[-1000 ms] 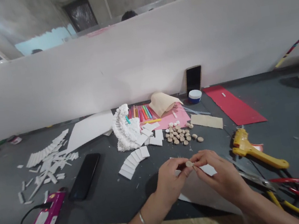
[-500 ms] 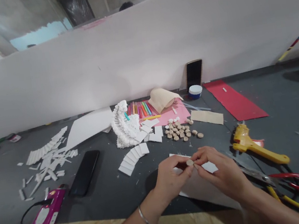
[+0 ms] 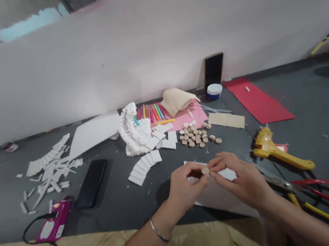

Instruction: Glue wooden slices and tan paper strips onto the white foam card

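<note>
A small tan round disc [image 3: 205,170] is pinched between the fingertips of my left hand [image 3: 185,188] and my right hand [image 3: 242,179], held just above a white sheet [image 3: 217,198] on the dark grey table [image 3: 308,125]. Both hands are closed on it. A silver bracelet [image 3: 158,232] sits on my left wrist. Several more tan discs [image 3: 196,138] lie in a loose pile beyond my hands. A white layered foam model [image 3: 133,132] stands behind a fan of small white squares [image 3: 145,167].
A yellow glue gun [image 3: 277,151] lies to the right, with red and yellow-handled tools [image 3: 323,201]. A black phone [image 3: 91,183] and a magenta device [image 3: 54,223] lie left. White strips [image 3: 49,170], coloured sticks [image 3: 150,114], pink and red sheets [image 3: 256,100], and a white partition [image 3: 140,48] are behind.
The view has tilted slightly downward, so everything sits a little higher in frame. My hands keep the same pinch on the disc, with only small finger movement.
</note>
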{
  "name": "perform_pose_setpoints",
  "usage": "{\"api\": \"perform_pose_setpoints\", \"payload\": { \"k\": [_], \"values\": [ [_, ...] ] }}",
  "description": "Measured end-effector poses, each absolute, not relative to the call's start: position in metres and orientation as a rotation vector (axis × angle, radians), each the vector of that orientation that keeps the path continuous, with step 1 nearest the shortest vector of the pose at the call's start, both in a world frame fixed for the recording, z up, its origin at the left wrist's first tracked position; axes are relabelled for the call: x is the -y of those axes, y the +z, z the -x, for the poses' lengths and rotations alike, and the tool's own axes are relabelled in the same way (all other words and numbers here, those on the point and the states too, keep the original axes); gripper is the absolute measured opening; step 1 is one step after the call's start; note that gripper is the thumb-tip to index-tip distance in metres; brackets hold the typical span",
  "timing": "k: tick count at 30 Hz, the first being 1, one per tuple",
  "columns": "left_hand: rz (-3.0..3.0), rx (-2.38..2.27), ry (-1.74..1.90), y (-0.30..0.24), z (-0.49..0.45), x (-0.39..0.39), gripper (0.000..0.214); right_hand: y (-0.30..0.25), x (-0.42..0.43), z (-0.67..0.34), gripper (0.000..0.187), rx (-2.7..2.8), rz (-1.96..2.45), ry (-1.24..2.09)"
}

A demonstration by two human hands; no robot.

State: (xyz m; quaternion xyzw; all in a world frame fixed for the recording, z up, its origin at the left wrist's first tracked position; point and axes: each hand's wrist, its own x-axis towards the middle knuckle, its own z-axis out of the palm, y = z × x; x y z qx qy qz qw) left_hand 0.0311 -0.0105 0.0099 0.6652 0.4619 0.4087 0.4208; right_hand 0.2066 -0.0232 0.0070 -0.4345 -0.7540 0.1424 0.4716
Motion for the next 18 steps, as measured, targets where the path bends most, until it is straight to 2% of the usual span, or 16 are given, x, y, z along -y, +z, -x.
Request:
{"api": "perform_pose_setpoints", "payload": {
  "k": [6, 13, 18],
  "values": [
    [-1.699, -1.143, 1.069, 0.009, -0.031, 0.006, 0.013, 0.008, 0.018, -0.212, 0.001, 1.854, 1.137, 0.361],
    [-1.692, -1.195, 1.092, 0.009, -0.031, 0.002, 0.013, 0.036, 0.018, -0.244, 0.008, 1.887, 1.276, 0.281],
    [-1.325, -1.025, 1.034, 0.008, -0.032, -0.002, 0.022, 0.045, 0.032, -0.247, 0.015, 2.037, 1.283, 0.365]
  ]
}}
